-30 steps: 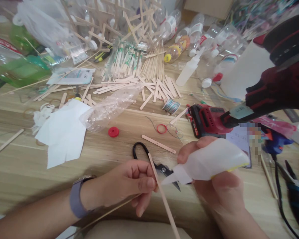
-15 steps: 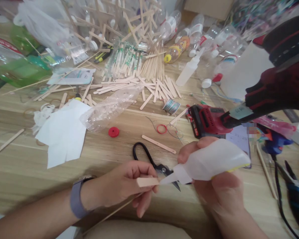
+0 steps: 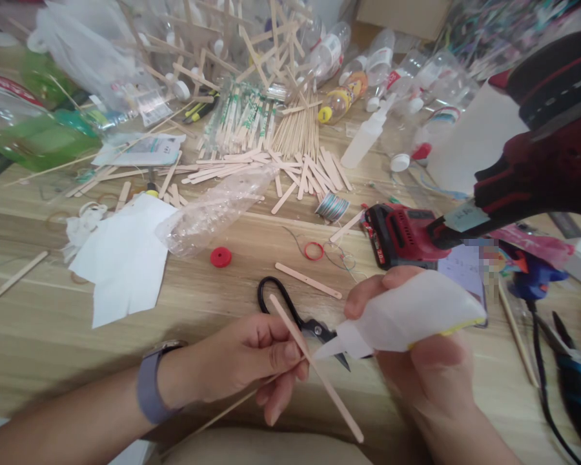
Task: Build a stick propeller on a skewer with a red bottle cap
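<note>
We pinched a thin skewer (image 3: 232, 405) in our left grip (image 3: 256, 357), a flat stick (image 3: 336, 400) crossed it just past our thumb (image 3: 286, 353), our right grip (image 3: 428, 369) clasped a whitish bottle (image 3: 416, 310)

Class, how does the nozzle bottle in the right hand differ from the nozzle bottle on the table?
The held bottle is gripped by the right hand; the table bottle is unheld, on the table. The held bottle's nozzle points toward the wooden stick; the table bottle's nozzle points toward the picture's upper right. Both look whitish.

Two nozzle bottles (image 3: 416, 310), one thread spool (image 3: 332, 207)
</note>
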Demonstrator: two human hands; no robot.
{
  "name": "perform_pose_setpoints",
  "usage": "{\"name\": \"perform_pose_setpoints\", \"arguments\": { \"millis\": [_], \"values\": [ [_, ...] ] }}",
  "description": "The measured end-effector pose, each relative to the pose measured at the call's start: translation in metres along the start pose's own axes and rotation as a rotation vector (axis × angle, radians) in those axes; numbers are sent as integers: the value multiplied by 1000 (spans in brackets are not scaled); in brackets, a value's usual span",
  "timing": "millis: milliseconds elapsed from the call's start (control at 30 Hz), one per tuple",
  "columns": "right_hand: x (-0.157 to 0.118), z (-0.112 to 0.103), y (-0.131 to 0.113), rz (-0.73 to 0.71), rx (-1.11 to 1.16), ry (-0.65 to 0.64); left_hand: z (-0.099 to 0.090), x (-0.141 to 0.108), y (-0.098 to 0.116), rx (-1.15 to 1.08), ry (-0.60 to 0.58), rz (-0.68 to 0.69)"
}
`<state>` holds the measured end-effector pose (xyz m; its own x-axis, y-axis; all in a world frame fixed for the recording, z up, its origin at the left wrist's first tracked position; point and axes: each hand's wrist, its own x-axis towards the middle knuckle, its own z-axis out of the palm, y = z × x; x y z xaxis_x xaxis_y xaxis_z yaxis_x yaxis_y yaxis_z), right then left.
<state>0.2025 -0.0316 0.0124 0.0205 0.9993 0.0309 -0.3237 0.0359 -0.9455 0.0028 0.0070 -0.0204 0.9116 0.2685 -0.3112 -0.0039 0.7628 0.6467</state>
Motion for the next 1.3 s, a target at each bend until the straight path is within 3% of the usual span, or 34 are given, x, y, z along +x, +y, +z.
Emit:
{"name": "perform_pose_setpoints", "arguments": {
  "millis": [300,633,833,967,1133,1300],
  "values": [
    [1,-2,1,22,-9,2,1,0,2,-7,-17,16],
    [-2,5,-2,75,-31,132,2,-1,2,-23,8,50],
    [1,-2,1,6,-27,-2,4,-1,4,-10,7,31],
    [1,-2,1,13,-21,48,5,-1,6,-11,27,33],
    [1,-4,0,1,-30,-25,5,0,5,-20,36,24],
    [1,-4,0,-18,-43,-15,4,-1,3,-40,34,30]
  ]
}}
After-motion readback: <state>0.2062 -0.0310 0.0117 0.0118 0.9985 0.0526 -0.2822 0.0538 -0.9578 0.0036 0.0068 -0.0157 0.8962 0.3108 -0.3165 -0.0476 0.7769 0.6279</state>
